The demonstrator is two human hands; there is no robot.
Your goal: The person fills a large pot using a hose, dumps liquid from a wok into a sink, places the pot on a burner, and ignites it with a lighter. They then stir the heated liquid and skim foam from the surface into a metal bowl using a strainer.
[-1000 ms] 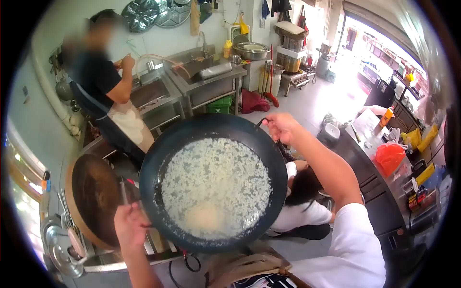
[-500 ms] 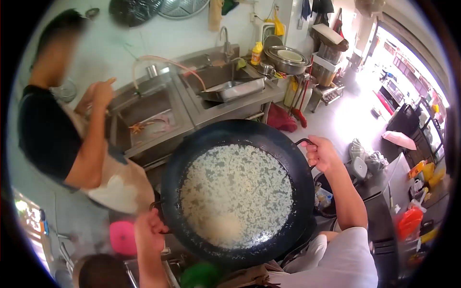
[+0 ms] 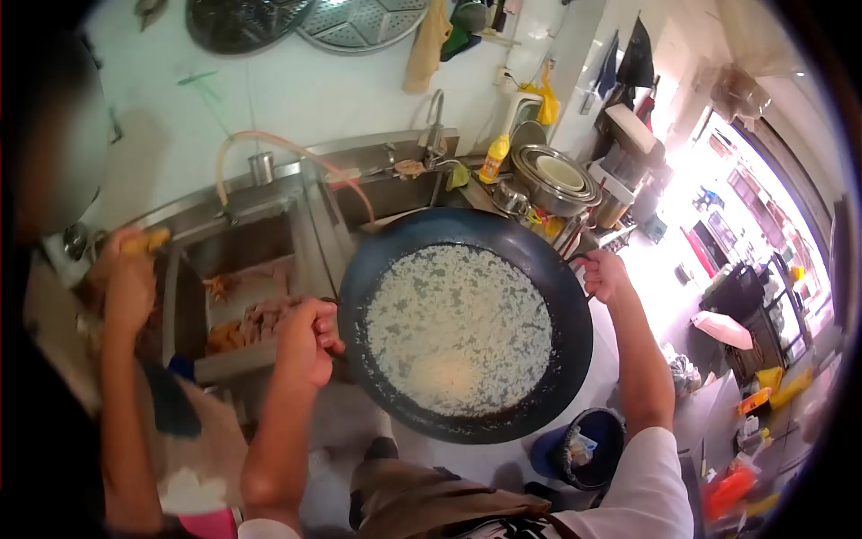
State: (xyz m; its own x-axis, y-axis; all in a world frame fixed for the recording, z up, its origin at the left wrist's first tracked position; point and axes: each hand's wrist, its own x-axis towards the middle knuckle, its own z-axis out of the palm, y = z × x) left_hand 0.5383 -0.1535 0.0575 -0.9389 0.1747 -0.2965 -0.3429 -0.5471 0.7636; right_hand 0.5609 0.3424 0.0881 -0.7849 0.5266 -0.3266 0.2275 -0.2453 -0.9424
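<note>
Two bare hands, the left (image 3: 305,343) and the right (image 3: 608,276), clench the side handles of a wide, round, dark metal wok (image 3: 567,337), held aloft before a stainless-steel double sink (image 3: 319,242); the left handle is largely hidden. Its watery contents with whitish flecks (image 3: 458,323) could slop over the rim if one side dipped, a handle slipped, or the wok knocked the sink's edge. Compared with half a second ago, the wok covers more of the sink, and a round, dark-blue bin (image 3: 544,455) shows more fully.

Short white sleeves (image 3: 642,490) and brown lower clothing (image 3: 422,494)
</note>
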